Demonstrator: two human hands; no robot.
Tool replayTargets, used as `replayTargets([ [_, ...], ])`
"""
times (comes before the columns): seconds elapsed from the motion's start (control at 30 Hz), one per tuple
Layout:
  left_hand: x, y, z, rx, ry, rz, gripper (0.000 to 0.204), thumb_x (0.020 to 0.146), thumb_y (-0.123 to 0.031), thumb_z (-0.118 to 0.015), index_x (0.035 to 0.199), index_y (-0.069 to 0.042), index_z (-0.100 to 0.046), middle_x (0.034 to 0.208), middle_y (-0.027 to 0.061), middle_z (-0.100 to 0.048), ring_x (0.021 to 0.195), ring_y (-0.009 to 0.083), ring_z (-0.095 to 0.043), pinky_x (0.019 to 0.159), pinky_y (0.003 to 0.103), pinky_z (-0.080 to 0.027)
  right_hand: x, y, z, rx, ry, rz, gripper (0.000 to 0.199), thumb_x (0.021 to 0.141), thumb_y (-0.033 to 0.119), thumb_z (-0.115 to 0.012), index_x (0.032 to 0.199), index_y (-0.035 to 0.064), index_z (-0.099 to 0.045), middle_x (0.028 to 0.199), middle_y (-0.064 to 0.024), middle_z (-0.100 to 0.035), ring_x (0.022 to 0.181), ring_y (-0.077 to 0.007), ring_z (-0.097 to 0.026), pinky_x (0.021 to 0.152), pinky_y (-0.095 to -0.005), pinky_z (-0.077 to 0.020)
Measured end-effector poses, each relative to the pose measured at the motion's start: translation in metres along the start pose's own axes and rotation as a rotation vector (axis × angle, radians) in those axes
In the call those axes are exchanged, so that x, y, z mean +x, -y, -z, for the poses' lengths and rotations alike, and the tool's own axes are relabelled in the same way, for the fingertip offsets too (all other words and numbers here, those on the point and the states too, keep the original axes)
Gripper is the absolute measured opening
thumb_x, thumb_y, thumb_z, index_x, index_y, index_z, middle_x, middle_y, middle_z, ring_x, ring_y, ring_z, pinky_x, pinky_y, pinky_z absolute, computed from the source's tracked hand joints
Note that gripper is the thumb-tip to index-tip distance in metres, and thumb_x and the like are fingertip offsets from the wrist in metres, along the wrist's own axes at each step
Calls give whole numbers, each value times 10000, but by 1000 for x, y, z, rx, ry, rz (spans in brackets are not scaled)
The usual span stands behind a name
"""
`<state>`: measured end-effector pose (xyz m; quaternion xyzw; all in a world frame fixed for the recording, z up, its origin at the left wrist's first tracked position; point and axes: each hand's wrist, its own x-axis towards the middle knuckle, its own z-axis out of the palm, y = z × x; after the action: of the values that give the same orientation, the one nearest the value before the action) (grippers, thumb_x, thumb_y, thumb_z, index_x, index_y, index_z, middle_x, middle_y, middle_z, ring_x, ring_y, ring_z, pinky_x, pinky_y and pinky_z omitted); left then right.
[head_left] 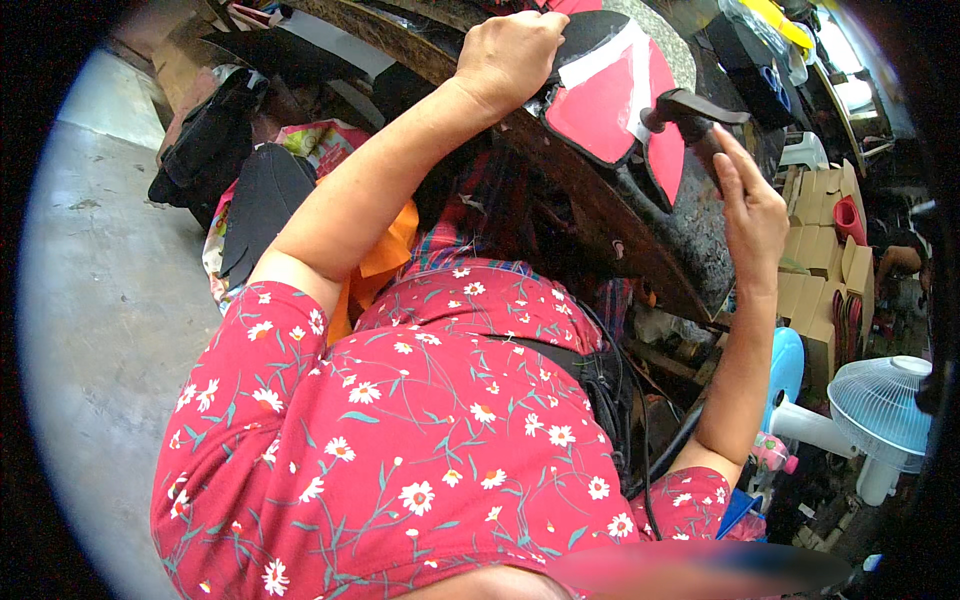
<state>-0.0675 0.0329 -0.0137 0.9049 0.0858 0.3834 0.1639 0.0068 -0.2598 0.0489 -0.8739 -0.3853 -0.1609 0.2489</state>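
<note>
My right hand point(755, 215) is wrapped round the handle of a hammer point(690, 108), with the forefinger stretched along it. The hammer's dark head is over a pink piece point(592, 115) with black edging and a white strip point(608, 55) across it. This flat piece lies on a dark, worn workbench point(690, 235), and a pointed part of it reaches past the hammer head. Closed into a fist, my left hand point(510, 60) is at the upper left of the pink piece. Its fingertips are turned away, so what they hold, if anything, is hidden.
Left of the bench, black cut sheets point(265, 205) and a black bag point(210, 135) are piled up. Cardboard boxes point(815, 240) stand at the right, with a white and blue fan point(885, 400) below them. A black cable point(640, 400) hangs beside my body.
</note>
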Motion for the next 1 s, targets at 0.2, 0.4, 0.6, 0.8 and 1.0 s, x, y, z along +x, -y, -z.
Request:
replayTargets([
  [0.2, 3, 0, -5, 47, -8, -20, 169, 900, -199, -608, 1012, -91, -672, 860, 157, -702, 790, 346, -706, 676, 460, -572, -9, 10, -13, 126, -17, -61, 358, 1020, 401, -536, 1277, 188, -664, 943, -93, -741, 691, -142, -674, 653, -311, -532],
  [0.4, 12, -21, 24, -119, -62, -232, 216, 895, -194, -657, 1096, -119, -681, 937, 116, -708, 852, 300, -697, 738, 385, -564, -7, -45, -17, 147, 3, -226, 359, 1018, 373, -545, 1311, 192, -647, 847, -93, -734, 724, -156, -709, 639, -326, -517],
  [0.6, 77, -13, 76, -299, -391, -406, 179, 889, -256, -663, 988, -125, -736, 856, 132, -704, 821, 288, -702, 722, 396, -554, -17, -96, -33, -387, -174, 0, 335, 1025, 331, -523, 1313, 197, -630, 1039, -109, -712, 816, -323, -687, 654, -415, -524],
  [0.8, 167, 75, 121, 182, -92, -120, 337, 899, -309, -626, 1119, -68, -713, 1042, 142, -711, 936, 300, -691, 799, 410, -535, -21, -97, -36, -415, -161, 55, 338, 1026, 299, -515, 1340, 208, -599, 1019, -112, -701, 811, -326, -676, 660, -431, -519],
  [1.0, 137, 86, 49, 383, 78, -240, 601, 892, -618, -529, 1360, -242, -558, 1365, 129, -565, 1123, 363, -619, 961, 516, -479, -19, -92, -36, -401, -147, 18, 338, 1026, 308, -513, 1344, 229, -594, 1034, -116, -710, 824, -330, -681, 664, -426, -525],
])
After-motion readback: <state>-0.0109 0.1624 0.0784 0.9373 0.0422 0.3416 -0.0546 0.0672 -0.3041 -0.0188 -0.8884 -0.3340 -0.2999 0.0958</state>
